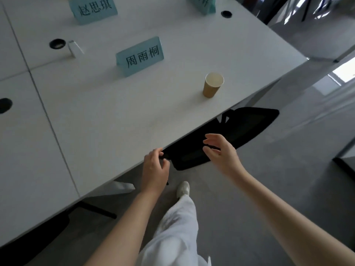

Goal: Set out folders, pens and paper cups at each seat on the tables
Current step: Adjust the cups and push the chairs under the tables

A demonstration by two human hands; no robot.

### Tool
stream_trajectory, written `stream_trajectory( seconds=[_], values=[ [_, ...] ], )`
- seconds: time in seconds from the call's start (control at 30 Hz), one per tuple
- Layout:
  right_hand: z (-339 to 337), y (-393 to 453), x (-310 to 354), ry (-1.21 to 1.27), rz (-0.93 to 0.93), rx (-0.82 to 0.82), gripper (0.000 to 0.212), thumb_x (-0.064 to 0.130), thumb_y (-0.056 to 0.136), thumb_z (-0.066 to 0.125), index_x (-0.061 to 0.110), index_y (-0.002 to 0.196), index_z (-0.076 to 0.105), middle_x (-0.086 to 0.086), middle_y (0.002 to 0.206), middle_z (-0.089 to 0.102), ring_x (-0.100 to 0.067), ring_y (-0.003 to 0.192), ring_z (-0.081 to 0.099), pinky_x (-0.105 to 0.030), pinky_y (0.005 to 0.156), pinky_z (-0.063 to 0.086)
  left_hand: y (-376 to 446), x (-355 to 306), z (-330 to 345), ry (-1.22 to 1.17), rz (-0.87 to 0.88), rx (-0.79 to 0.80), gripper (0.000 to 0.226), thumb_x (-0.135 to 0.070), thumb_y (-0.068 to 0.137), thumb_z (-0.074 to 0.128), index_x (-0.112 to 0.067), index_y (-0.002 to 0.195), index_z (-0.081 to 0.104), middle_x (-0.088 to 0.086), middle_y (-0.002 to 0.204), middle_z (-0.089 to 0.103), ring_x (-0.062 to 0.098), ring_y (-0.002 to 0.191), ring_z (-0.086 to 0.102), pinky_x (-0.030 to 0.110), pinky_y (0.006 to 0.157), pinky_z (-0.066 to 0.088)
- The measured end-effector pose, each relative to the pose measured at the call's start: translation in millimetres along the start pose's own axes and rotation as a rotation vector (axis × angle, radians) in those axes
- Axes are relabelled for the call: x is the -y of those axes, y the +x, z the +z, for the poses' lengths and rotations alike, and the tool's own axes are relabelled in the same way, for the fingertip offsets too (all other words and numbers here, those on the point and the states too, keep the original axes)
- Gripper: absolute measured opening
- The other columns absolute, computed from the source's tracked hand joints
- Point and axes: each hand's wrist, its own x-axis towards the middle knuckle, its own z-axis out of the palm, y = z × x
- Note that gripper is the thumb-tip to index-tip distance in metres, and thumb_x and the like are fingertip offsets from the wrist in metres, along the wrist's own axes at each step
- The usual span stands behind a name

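A brown paper cup (212, 85) stands upright on the white table (107, 120), near its front edge and right of a teal name card (140, 56). My left hand (155, 169) is at the table's edge with its fingers curled. A thin dark tip, apparently of a pen (167, 182), sticks out below its palm. My right hand (221, 152) hovers with its fingers spread over the black chair back (247, 123) and holds nothing. No folder is in view.
The chair is tucked under the table's edge. Two more teal name cards (93, 9) (201, 4) stand farther back. A small white object (75, 49) sits beside a round cable hole (57, 43). Grey floor lies to the right, my white-trousered leg (178, 223) below.
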Motion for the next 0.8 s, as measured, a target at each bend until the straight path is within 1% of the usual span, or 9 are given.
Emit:
stream_trajectory(
  seconds=[0.2,0.33,0.43,0.5,0.57,0.63,0.7,0.73,0.8],
  values=[
    [-51,104,3,-0.075,0.020,0.063,0.038,0.016,0.090,0.062,0.018,0.127,0.052,0.009,0.109,0.061,-0.006,0.112,0.056,-0.030,0.100,0.048,80,-42,55,0.026,-0.047,-0.029,0.035,-0.005,0.088,0.055,-0.007,0.123,0.055,0.008,0.117,0.058,0.024,0.116,0.047,0.017,0.087,0.032],
    [-81,162,0,-0.100,0.031,0.071,0.041,0.018,0.089,0.063,0.022,0.127,0.050,0.010,0.112,0.061,-0.006,0.110,0.055,-0.030,0.099,0.047,120,-66,83,0.067,-0.031,-0.026,0.038,-0.002,0.085,0.057,-0.002,0.123,0.056,0.014,0.117,0.058,0.031,0.117,0.047,0.031,0.096,0.036],
    [-94,195,-3,-0.126,0.038,0.083,0.047,0.021,0.086,0.067,0.022,0.129,0.047,0.008,0.114,0.059,-0.009,0.111,0.054,-0.032,0.098,0.047,140,-80,97,0.097,-0.027,-0.029,0.040,-0.003,0.084,0.056,0.000,0.125,0.055,0.015,0.123,0.056,0.032,0.123,0.045,0.034,0.103,0.036],
    [-100,216,-8,-0.132,0.043,0.114,0.056,0.023,0.083,0.070,0.022,0.132,0.042,0.006,0.118,0.057,-0.012,0.112,0.054,-0.035,0.098,0.047,152,-83,108,0.156,-0.017,-0.054,0.043,-0.004,0.082,0.056,0.002,0.124,0.054,0.019,0.130,0.054,0.039,0.129,0.044,0.041,0.110,0.033],
    [-105,238,-14,-0.157,0.021,0.160,0.066,0.026,0.080,0.073,0.024,0.136,0.037,0.005,0.123,0.053,-0.012,0.113,0.052,-0.038,0.100,0.046,162,-87,121,0.226,-0.058,-0.055,0.055,-0.006,0.082,0.058,0.000,0.135,0.047,0.020,0.145,0.043,0.043,0.138,0.033,0.047,0.115,0.024],
    [-110,258,-18,-0.174,-0.010,0.232,0.076,0.026,0.078,0.075,0.025,0.140,0.030,0.002,0.130,0.047,-0.014,0.117,0.049,-0.041,0.101,0.044,167,-93,132,0.282,-0.157,-0.013,0.071,-0.015,0.087,0.057,-0.011,0.151,0.026,0.011,0.160,0.020,0.040,0.146,0.013,0.051,0.116,0.015],
    [-110,274,-19,-0.211,-0.071,0.286,0.085,0.024,0.076,0.078,0.024,0.143,0.024,-0.002,0.136,0.041,-0.016,0.122,0.045,-0.044,0.103,0.042,168,-92,141,0.345,-0.219,0.010,0.078,-0.026,0.093,0.052,-0.022,0.156,0.006,0.003,0.164,0.003,0.035,0.149,0.000,0.054,0.116,0.008],
    [-113,288,-20,-0.236,-0.115,0.333,0.089,0.024,0.074,0.079,0.024,0.143,0.023,-0.004,0.137,0.040,-0.017,0.123,0.043,-0.045,0.103,0.042,170,-96,149,0.378,-0.263,0.008,0.077,-0.032,0.095,0.049,-0.024,0.156,0.002,0.001,0.164,-0.001,0.034,0.149,-0.004,0.055,0.117,0.004],
    [-113,306,-21,-0.255,-0.190,0.409,0.093,0.024,0.072,0.081,0.023,0.144,0.022,-0.006,0.137,0.039,-0.019,0.124,0.043,-0.042,0.105,0.039,173,-99,159,0.433,-0.336,0.009,0.073,-0.041,0.097,0.045,-0.024,0.156,0.005,0.002,0.164,-0.002,0.034,0.149,-0.009,0.057,0.117,0.000]
  ],
)
